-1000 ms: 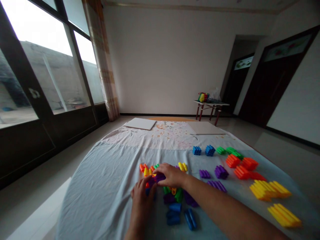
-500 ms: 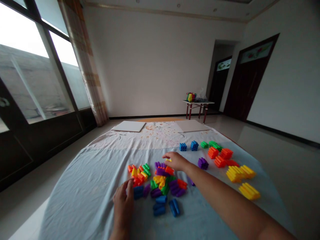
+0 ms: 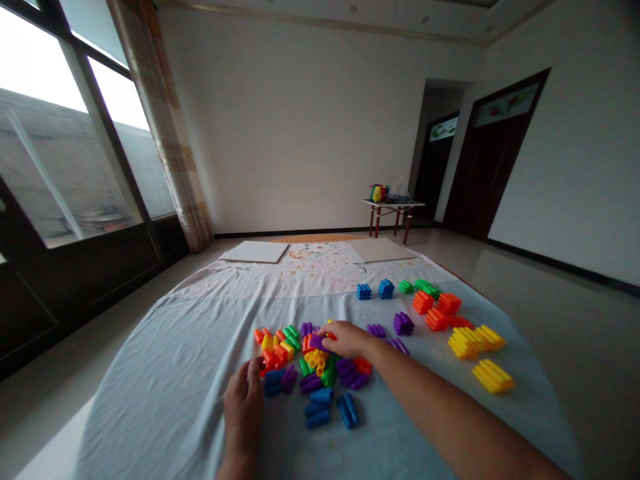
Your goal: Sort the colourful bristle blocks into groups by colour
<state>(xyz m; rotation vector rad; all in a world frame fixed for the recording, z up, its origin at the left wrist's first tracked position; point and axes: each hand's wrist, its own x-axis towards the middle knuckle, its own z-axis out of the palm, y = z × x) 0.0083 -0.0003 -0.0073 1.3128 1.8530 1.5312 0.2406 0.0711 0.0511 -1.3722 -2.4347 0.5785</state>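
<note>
My right hand (image 3: 341, 338) reaches into the mixed pile, its fingers closed on a purple block (image 3: 318, 342) at the top. Under it lie yellow blocks (image 3: 316, 361) and green ones (image 3: 329, 373). My left hand (image 3: 245, 392) rests on the cloth at the pile's left side, its fingertips by the orange blocks (image 3: 273, 360); what they may hold is too small to tell. Close to it lies a dark blue block (image 3: 273, 383). Blue blocks (image 3: 349, 410) sit at the near side of the pile.
Sorted groups stand to the right: blue (image 3: 385, 289), green (image 3: 426, 288), orange (image 3: 437, 318), purple (image 3: 403, 324) and yellow (image 3: 493, 376). Two flat boards, one white (image 3: 256, 251) and one beige (image 3: 380, 249), lie at the table's far end. A small table (image 3: 395, 204) stands beyond.
My right hand has moved down and left onto the purple block in the pile. More purple blocks now show beside the purple group, one of them uncovered by my forearm. The view has shifted slightly.
</note>
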